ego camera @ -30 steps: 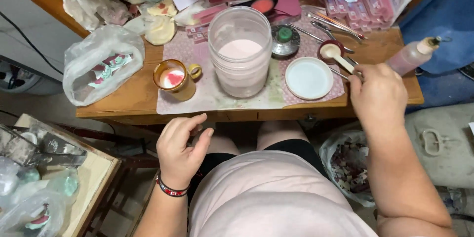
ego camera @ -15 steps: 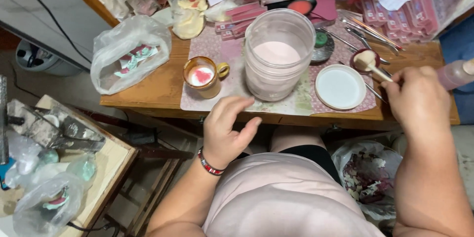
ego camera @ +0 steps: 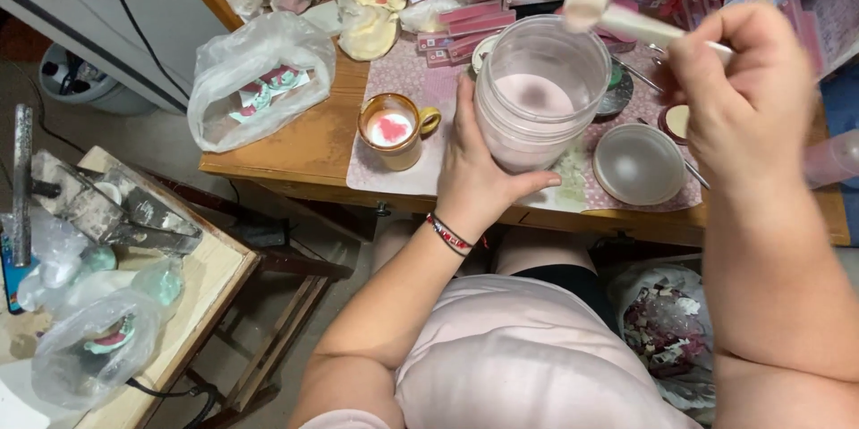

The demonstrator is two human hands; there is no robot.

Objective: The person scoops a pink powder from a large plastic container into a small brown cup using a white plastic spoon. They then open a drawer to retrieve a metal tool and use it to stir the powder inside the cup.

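Note:
A large clear plastic jar (ego camera: pixel 540 89) of pale pink powder stands on a patterned mat near the front edge of a wooden table (ego camera: pixel 304 147). My left hand (ego camera: pixel 479 169) wraps around the jar's near side. My right hand (ego camera: pixel 743 89) grips a white plastic spoon (ego camera: pixel 595 0) whose bowl hangs just above the jar's far rim. A bracelet circles my left wrist.
A yellow mug (ego camera: pixel 394 129) with pink and white contents stands left of the jar, a round white lid (ego camera: pixel 640 163) to its right. A plastic bag (ego camera: pixel 255 80) lies at the table's left end. Pink packets crowd the back. A low side table (ego camera: pixel 116 277) with clutter stands at lower left.
My left hand rose from my lap and took hold of the jar. My right hand lifted the spoon from the small dish up over the jar.

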